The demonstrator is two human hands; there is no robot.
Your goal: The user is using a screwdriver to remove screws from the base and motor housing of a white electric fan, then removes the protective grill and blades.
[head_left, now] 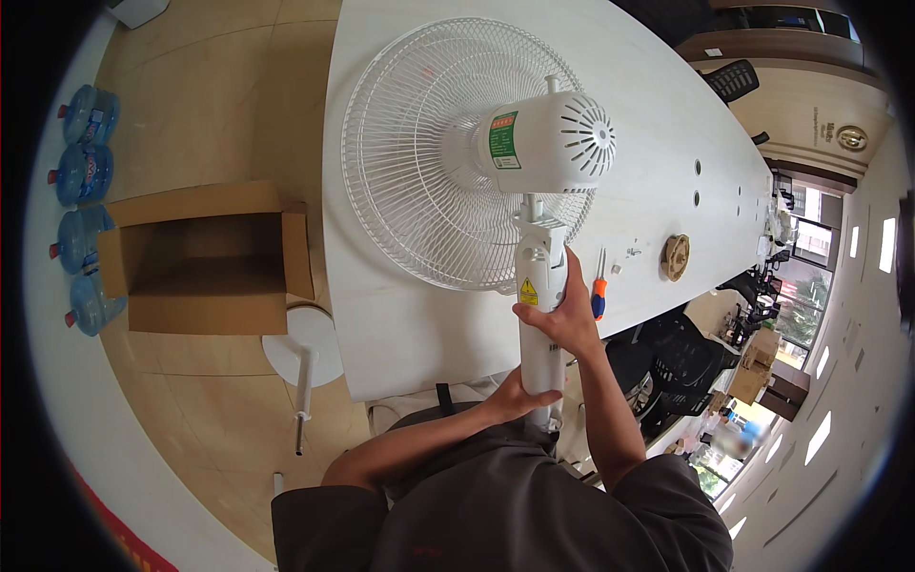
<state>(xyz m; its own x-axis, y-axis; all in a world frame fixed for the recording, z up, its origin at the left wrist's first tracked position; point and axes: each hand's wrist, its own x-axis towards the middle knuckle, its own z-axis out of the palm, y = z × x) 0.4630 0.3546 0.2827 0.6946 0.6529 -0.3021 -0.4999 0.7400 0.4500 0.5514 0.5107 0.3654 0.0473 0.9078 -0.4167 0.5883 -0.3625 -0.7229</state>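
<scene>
A white electric fan lies on the table, its round wire cage (410, 162) face down and its motor housing (562, 143) on top. From the housing the white neck and control body (541, 329) reach toward my torso. My right hand (564, 316) is wrapped round the upper part of that body, thumb across it below a yellow warning sticker. Lower down, my left hand (519, 398) grips the same body close to its bottom end. Its fingers are partly hidden behind the body. To the right of my right hand lies a screwdriver (599, 297) with an orange and blue handle.
The white table (648, 133) also carries small loose parts (632, 253) and a round tan object (676, 257). On the floor at left are an open cardboard box (205, 310), a white round base with a pole (286, 348), and several blue water bottles (86, 173). Black mesh chairs (681, 357) stand at right.
</scene>
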